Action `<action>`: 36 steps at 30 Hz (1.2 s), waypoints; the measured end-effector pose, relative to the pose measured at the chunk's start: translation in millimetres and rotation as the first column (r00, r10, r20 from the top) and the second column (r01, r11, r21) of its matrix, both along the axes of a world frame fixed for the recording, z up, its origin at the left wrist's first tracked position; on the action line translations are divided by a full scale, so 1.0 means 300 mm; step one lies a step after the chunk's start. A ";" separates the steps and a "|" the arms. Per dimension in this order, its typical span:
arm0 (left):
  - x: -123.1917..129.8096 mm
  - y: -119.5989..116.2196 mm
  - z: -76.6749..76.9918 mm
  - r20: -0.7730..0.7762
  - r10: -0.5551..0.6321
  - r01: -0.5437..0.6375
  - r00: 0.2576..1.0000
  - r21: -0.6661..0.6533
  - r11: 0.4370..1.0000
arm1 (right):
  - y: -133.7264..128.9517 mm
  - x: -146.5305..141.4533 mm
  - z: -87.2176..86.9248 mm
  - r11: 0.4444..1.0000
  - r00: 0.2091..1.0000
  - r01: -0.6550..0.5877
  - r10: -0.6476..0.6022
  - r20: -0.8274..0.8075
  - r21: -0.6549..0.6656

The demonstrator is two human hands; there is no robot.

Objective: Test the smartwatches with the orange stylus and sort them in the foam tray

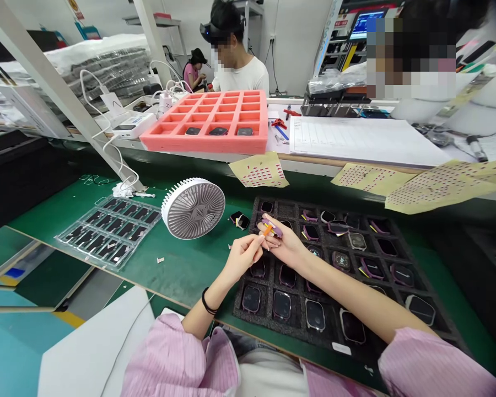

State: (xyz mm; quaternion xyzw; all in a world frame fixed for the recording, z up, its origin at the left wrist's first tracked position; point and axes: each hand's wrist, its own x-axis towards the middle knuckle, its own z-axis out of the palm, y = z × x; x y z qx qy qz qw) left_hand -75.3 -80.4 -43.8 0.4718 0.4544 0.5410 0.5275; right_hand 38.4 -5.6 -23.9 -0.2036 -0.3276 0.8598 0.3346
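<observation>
Above the black foam tray (268, 326), my two hands meet. My right hand (288, 242) is closed around a purple watch case (276, 227), its fingers partly behind it. With thumb and forefinger, my left hand (244, 255) pinches a small orange strip (268, 229) that lies against the case. Whether the strip is a tool or a piece of tape is too small to tell. Several watches with dark faces sit in the tray's compartments, one of them a silver-framed watch (315, 315) near the front. My right forearm hides part of the tray.
A round white fan (194, 208) stands left of my hands, beside a clear plastic tray (119, 259) of black parts. Two small watches (242, 221) lie near the fan. On the shelf ahead are a pink foam tray (206, 144) and paper sheets (355, 140). A co-worker (248, 71) sits beyond.
</observation>
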 end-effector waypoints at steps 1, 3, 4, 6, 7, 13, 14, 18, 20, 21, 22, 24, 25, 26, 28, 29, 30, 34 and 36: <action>-0.001 0.002 -0.002 0.004 0.008 -0.008 1.000 -0.005 1.000 | -0.004 0.000 -0.001 1.000 1.000 0.020 -0.020 0.011 0.014; 0.001 0.009 0.001 0.018 0.045 -0.044 0.999 -0.003 0.999 | -0.017 -0.003 -0.004 0.994 0.995 0.084 -0.087 0.044 0.073; 0.003 0.014 0.005 0.023 0.067 -0.067 0.997 0.005 0.998 | -0.027 -0.007 -0.009 0.986 0.988 0.125 -0.134 0.072 0.113; 0.008 0.024 0.013 0.020 0.105 -0.105 0.994 0.031 0.994 | -0.042 -0.016 -0.024 0.961 0.965 0.189 -0.221 0.144 0.203; 0.008 0.028 0.017 0.010 0.117 -0.118 0.993 0.041 0.992 | -0.044 -0.019 -0.035 0.946 0.952 0.196 -0.246 0.180 0.256; -0.082 0.006 -0.009 -0.158 0.218 -0.226 0.963 -0.036 0.974 | 0.153 0.056 -0.106 0.582 0.590 0.163 -0.705 0.394 0.797; -0.109 -0.002 -0.020 -0.235 0.231 -0.245 0.944 -0.034 0.969 | 0.208 0.079 -0.117 0.557 0.543 0.155 -0.738 0.400 0.816; -0.195 -0.023 -0.058 -0.580 0.217 -0.267 0.785 -0.001 0.964 | 0.368 0.140 -0.168 0.531 0.389 -0.013 -0.778 0.493 0.847; -0.218 -0.027 -0.069 -0.688 0.197 -0.272 0.698 0.000 0.962 | 0.397 0.158 -0.188 0.534 0.333 -0.132 -0.770 0.545 0.835; -0.225 -0.028 -0.073 -0.727 0.187 -0.276 0.660 -0.003 0.961 | 0.404 0.171 -0.193 0.532 0.303 -0.186 -0.769 0.563 0.826; -0.231 -0.029 -0.077 -0.759 0.173 -0.277 0.627 -0.009 0.961 | 0.407 0.188 -0.194 0.527 0.266 -0.231 -0.775 0.574 0.818; -0.241 -0.031 -0.084 -0.806 0.139 -0.274 0.576 -0.030 0.961 | 0.412 0.241 -0.188 0.518 0.166 -0.293 -0.800 0.576 0.804; -0.246 -0.031 -0.088 -0.823 0.119 -0.270 0.555 -0.043 0.962 | 0.416 0.274 -0.183 0.520 0.107 -0.314 -0.812 0.574 0.794; -0.249 -0.032 -0.092 -0.837 0.099 -0.265 0.538 -0.057 0.962 | 0.419 0.307 -0.178 0.529 0.049 -0.333 -0.817 0.574 0.781; -0.252 -0.033 -0.101 -0.854 0.060 -0.257 0.516 -0.088 0.962 | 0.427 0.366 -0.173 0.561 -0.029 -0.370 -0.804 0.594 0.741; -0.251 -0.033 -0.104 -0.860 0.042 -0.254 0.509 -0.104 0.962 | 0.430 0.387 -0.173 0.577 -0.048 -0.386 -0.792 0.609 0.720; -0.249 -0.032 -0.106 -0.864 0.028 -0.254 0.503 -0.117 0.960 | 0.433 0.402 -0.175 0.589 -0.053 -0.400 -0.779 0.624 0.702; -0.233 -0.032 -0.102 -0.854 0.037 -0.281 0.518 -0.129 0.951 | 0.441 0.409 -0.183 0.599 0.028 -0.408 -0.746 0.665 0.689; -0.224 -0.034 -0.093 -0.832 0.061 -0.281 0.552 -0.116 0.953 | 0.441 0.400 -0.181 0.592 0.107 -0.378 -0.735 0.669 0.711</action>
